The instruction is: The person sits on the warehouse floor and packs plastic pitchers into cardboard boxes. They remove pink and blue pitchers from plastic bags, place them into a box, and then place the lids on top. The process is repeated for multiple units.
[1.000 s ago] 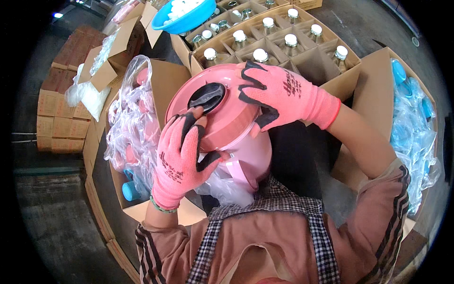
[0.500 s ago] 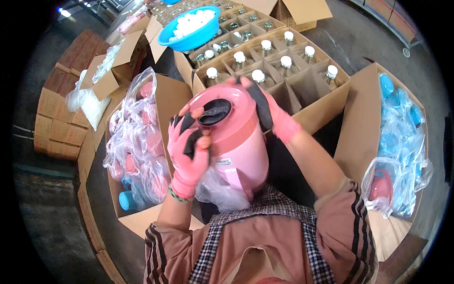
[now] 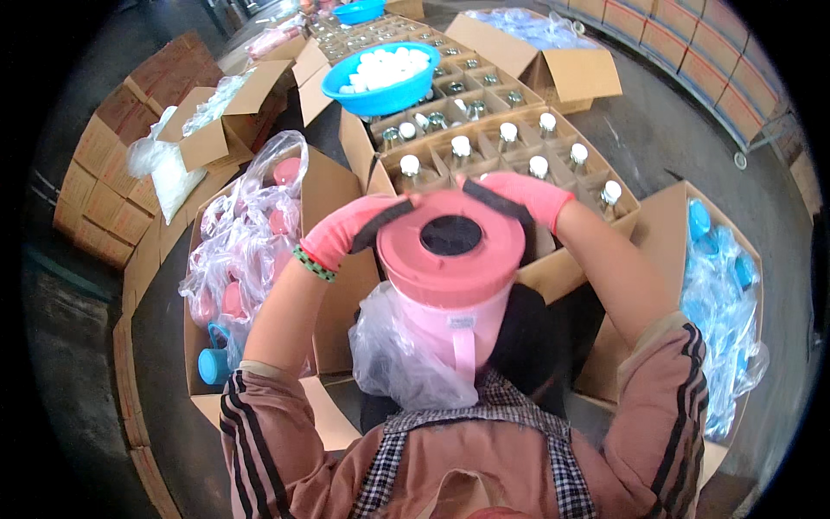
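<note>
A pink plastic jug (image 3: 437, 324) stands upright between my arms, with its handle (image 3: 464, 350) toward me. Its darker pink lid (image 3: 405, 246) has a round black centre. My left hand (image 3: 359, 227), in a pink and black glove, grips the lid's far left rim. On the far right rim lies my right hand (image 3: 523, 197), gloved alike and curled over the edge. The fingertips of both hands are mostly hidden behind the lid. A crumpled clear plastic bag (image 3: 402, 359) hangs at the jug's left side.
Ahead is a divided carton (image 3: 571, 259) of white-capped bottles, with a blue basin (image 3: 389, 95) of white caps beyond it. An open carton (image 3: 333, 277) of bagged pink pieces stands left. Another carton (image 3: 640, 259) holds bagged blue pieces at right. Stacked cartons (image 3: 108, 164) stand far left.
My left hand has gone from the near left of the lid to its far left rim. The jug has turned, its handle shifting rightward, and the lid's black centre now shows uncovered.
</note>
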The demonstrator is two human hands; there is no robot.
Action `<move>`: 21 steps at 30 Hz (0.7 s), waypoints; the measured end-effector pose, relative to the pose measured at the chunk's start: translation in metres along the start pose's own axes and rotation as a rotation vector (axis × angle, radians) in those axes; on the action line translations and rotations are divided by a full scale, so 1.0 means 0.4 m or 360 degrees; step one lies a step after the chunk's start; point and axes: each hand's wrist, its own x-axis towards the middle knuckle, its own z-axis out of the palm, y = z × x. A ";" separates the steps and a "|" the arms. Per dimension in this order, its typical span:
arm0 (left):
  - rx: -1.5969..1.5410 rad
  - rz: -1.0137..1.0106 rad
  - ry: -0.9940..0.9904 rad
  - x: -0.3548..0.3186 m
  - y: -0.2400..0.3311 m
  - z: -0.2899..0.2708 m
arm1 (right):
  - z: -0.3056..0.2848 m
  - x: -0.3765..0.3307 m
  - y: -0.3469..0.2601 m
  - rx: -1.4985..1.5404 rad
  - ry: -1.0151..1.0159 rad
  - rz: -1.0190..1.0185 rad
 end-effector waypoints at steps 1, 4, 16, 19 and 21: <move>0.0157 0.0156 -0.0096 0.010 0.016 0.004 | -0.029 0.016 0.019 -0.0384 0.0027 0.0048; 0.0355 0.0533 -0.0166 0.004 -0.054 -0.022 | 0.056 0.005 -0.034 -0.0937 0.0199 0.0116; 0.0634 0.0790 0.1127 -0.148 0.004 0.150 | -0.012 0.002 0.082 0.0804 -0.0002 -0.0225; 0.0855 0.0902 0.1231 -0.195 -0.011 0.259 | 0.127 -0.020 0.060 0.1363 0.0071 -0.0397; -0.0125 0.0895 0.1093 -0.111 -0.090 0.187 | 0.176 -0.084 0.106 0.0905 0.0234 -0.0710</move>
